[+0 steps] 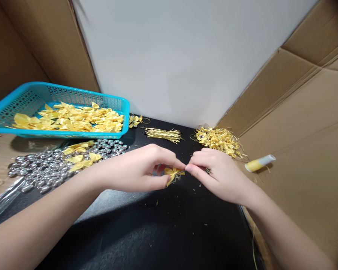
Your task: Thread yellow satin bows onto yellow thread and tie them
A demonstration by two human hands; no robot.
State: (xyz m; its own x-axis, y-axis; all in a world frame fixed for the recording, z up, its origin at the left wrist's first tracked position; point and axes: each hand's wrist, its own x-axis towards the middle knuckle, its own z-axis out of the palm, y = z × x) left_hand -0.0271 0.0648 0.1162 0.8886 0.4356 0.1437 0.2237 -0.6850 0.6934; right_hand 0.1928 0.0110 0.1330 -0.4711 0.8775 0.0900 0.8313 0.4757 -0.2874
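Between my two hands is a yellow ribbon bow (pixel 172 173), low over the black table. My left hand (pixel 149 168) pinches the bow's left side between thumb and fingers. My right hand (pixel 214 170) is closed, its thumb and index finger pinching a thin gold tie at the bow's right edge. The fingertips of both hands nearly meet there. Most of the tie is hidden by the fingers. A bundle of gold twist ties (pixel 163 135) lies just beyond my hands.
A blue basket (pixel 126 116) of yellow bows stands at the left. Silver beads (pixel 49 168) and a few loose bows (pixel 86 162) lie before it. A pile of tied yellow bows (pixel 219 140) sits at the back right, near a yellow-and-white tube (pixel 259 163). Cardboard and a white wall enclose the black table (pixel 157 236).
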